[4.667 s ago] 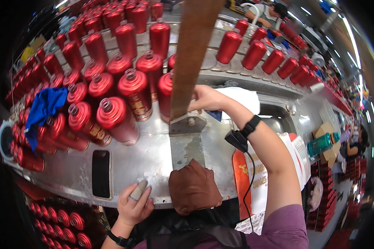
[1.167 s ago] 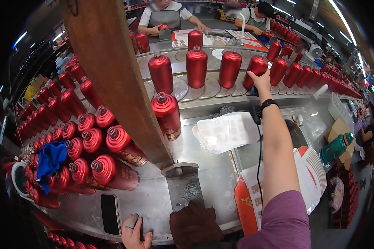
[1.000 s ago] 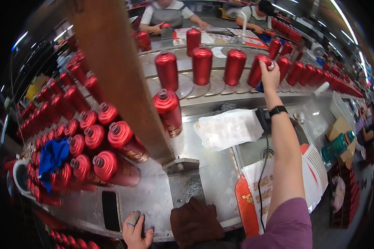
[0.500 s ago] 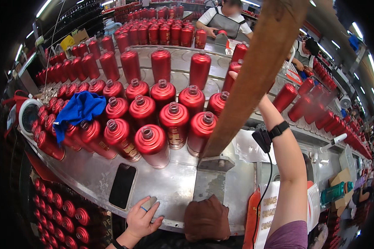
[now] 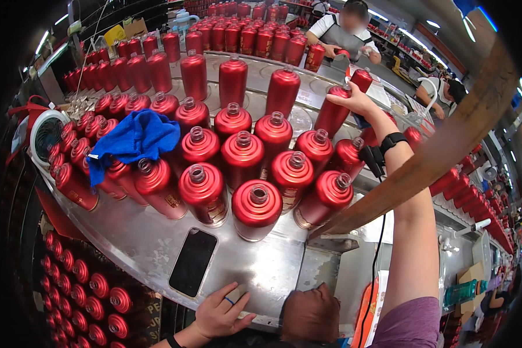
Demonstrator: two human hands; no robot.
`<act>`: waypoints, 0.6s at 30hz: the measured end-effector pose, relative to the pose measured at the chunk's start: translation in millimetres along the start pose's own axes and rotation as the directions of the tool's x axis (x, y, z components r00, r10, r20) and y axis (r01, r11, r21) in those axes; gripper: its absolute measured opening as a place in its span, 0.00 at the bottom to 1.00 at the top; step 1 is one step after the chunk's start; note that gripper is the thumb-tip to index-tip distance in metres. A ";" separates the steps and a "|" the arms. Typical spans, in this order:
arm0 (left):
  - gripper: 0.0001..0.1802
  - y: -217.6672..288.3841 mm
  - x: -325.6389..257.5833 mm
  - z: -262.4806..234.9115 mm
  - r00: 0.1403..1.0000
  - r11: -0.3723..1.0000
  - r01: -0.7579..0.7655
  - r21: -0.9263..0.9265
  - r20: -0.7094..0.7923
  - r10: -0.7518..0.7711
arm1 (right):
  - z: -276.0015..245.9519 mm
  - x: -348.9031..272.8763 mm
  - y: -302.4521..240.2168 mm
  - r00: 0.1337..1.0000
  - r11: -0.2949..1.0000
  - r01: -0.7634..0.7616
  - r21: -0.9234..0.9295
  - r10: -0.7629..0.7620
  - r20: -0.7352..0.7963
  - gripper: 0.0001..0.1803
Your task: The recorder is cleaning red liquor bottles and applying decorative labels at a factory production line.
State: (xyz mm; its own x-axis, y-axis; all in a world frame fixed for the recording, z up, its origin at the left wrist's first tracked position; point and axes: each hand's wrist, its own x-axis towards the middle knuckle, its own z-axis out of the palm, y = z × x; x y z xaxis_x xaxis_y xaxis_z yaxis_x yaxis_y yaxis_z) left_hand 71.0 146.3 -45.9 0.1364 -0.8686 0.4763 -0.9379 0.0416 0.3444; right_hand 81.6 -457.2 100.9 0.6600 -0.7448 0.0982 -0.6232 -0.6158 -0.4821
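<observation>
Stretched out past the slanted wooden post, my right hand (image 5: 356, 102) has its fingers round the upper part of a red bottle (image 5: 332, 116) on the far conveyor line. My left hand (image 5: 221, 313) lies at the near edge of the metal table, fingers spread. A small greyish-beige patch shows by its fingertips, too unclear to name. Close to that hand are a black phone (image 5: 193, 262) lying flat and a brown rounded block (image 5: 311, 315). Uncapped red bottles (image 5: 257, 203) stand grouped on the table beyond the phone.
The wooden post (image 5: 423, 162) slants across the right side. A blue cloth (image 5: 134, 139) drapes over bottles at left, near a round fan (image 5: 45, 130). Red bottles (image 5: 233, 81) line the conveyor. Two people work across it. A black cable (image 5: 372, 278) hangs from my right wrist.
The view has shifted, so the bottles and phone sit farther right and the post leans differently. My right hand, partly behind the post before, now shows plainly on the bottle. My left hand stays by the edge.
</observation>
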 end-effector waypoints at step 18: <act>0.24 2.8 1.7 -4.0 0.999 0.999 0.017 0.037 0.037 -0.019 | -17.0 -21.1 61.2 0.999 0.992 0.013 0.122 -0.008 -0.035 0.57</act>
State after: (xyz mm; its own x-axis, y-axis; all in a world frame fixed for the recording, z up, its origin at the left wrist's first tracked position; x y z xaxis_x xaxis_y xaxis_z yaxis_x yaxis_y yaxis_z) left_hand 69.9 146.9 -40.9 0.1418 -0.8872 0.4391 -0.9466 0.0083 0.3224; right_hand 22.4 -483.6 84.1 0.6503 -0.7481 0.1323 -0.5588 -0.5890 -0.5838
